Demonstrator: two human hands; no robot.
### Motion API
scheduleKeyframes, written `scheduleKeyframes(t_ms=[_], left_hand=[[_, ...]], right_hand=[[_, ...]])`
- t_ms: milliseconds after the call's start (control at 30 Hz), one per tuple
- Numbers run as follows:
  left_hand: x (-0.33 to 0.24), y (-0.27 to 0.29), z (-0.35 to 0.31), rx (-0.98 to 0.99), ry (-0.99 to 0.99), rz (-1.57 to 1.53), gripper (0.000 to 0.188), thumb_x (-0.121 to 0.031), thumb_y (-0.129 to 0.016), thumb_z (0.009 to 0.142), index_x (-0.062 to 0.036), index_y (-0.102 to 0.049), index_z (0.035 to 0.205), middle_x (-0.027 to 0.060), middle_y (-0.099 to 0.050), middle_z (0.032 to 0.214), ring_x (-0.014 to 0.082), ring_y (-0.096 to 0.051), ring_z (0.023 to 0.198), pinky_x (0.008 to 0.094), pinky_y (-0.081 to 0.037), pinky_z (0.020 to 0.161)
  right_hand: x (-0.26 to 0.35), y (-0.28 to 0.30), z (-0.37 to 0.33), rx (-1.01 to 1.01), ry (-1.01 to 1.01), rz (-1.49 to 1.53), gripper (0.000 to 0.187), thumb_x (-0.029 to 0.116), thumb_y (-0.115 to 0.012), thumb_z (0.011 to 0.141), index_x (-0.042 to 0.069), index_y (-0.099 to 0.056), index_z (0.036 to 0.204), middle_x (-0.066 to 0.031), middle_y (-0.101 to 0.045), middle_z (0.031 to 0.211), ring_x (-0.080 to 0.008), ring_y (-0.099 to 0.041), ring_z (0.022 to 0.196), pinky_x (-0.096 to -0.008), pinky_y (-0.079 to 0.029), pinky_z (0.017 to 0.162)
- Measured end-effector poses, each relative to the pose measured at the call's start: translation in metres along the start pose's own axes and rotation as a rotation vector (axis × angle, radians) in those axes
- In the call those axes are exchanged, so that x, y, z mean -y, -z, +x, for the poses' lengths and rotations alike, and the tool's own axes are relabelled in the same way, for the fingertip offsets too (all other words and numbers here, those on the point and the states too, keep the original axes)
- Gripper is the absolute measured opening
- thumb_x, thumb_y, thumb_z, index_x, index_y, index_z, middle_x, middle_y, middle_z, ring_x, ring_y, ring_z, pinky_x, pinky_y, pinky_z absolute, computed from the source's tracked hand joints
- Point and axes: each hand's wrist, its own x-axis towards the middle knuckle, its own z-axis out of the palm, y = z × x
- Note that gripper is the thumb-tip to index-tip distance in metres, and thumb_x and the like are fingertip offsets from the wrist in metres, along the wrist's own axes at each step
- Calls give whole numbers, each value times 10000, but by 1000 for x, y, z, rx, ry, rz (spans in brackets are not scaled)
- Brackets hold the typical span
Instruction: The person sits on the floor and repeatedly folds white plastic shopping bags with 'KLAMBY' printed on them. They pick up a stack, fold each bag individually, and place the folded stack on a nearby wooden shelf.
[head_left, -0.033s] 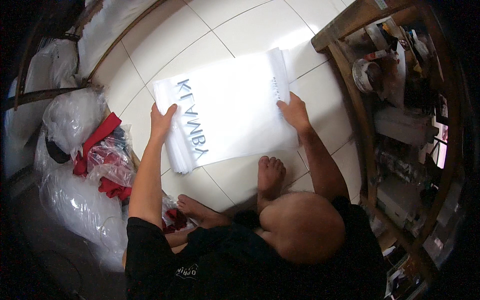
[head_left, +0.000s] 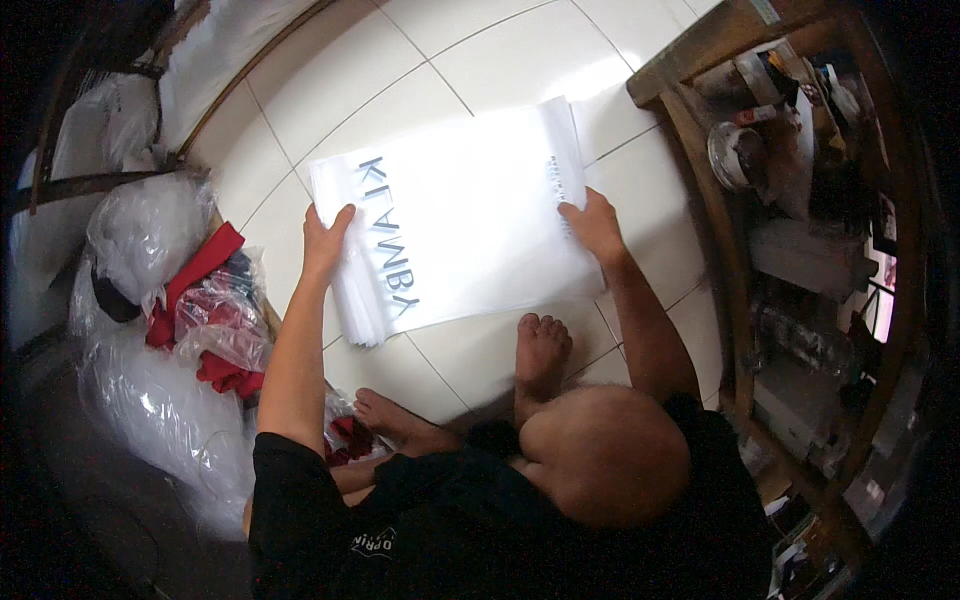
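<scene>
A thick stack of thin white plastic bags [head_left: 472,225] is stretched between my two hands, just above the tiled floor. Dark printed lettering runs along its left side, with smaller print near its right end. My left hand [head_left: 325,242] grips the left edge, thumb on top and fingers hidden underneath. Many loose layers fan out along that edge. At the right end, my right hand [head_left: 598,230] holds the stack in the same way, thumb pressed on the upper face. The sheets there curl up slightly beyond my hand.
Clear plastic bags [head_left: 160,400] with red cloth [head_left: 205,265] pile up at the left. A wooden shelf [head_left: 715,230] holding jars and assorted items stands at the right. My bare feet [head_left: 543,350] rest on the pale tiled floor [head_left: 500,50], close to the stack's near edge.
</scene>
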Motion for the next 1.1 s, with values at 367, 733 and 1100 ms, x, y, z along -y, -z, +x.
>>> scheduleKeyframes(t_ms=[367, 733, 1100], left_hand=[[50, 11, 11, -145, 18, -173, 426, -231, -419, 974, 58, -536, 1264, 197, -626, 1178, 259, -595, 1064, 340, -454, 931], [79, 32, 17, -330, 38, 89, 238, -125, -524, 878, -36, -656, 1055, 156, -700, 924, 281, -672, 868, 379, -519, 800], [72, 37, -2, -638, -315, 476, 321, -187, -584, 900, 2, -572, 1159, 209, -625, 1082, 345, -624, 894, 425, -496, 802]], right_hand=[[-32, -10, 17, -18, 74, 99, 505, 161, -574, 895, -18, -476, 1356, -211, -623, 1216, -308, -598, 1126, -372, -443, 989], [-22, -6, 2, -71, 150, 84, 462, 108, -536, 934, -38, -442, 1362, -188, -617, 1211, -288, -594, 1110, -359, -432, 987], [-46, -5, 22, -13, 59, 189, 561, 64, -567, 907, -25, -374, 1426, -187, -546, 1322, -295, -539, 1191, -380, -393, 1036]])
